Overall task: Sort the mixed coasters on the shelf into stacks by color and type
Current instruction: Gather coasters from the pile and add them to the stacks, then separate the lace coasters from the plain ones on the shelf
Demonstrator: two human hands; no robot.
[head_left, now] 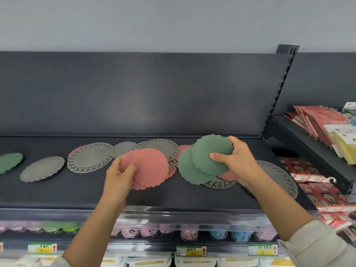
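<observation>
My left hand [118, 175] grips a small fan of pink scalloped coasters [150, 168] above the dark shelf [77, 191]. Green scalloped coasters [204, 158] are pinched in my right hand [236, 160], thumb on top. Under and behind both hands lies a mixed heap: grey lace doilies [161, 146], more pink pieces [227, 176] and a lace piece [219, 184]. To the left sit a large grey lace coaster [89, 158], a plain grey stack [42, 168] and a green stack [9, 161]. Another big grey lace coaster [279, 176] lies at the right, partly behind my forearm.
The shelf ends at a slotted upright [277, 93] on the right. Beyond it a neighbouring shelf carries red and yellow packets [323, 124], with red boxes [316, 189] below. Under the shelf's front edge hang price tags [190, 250] above packaged goods.
</observation>
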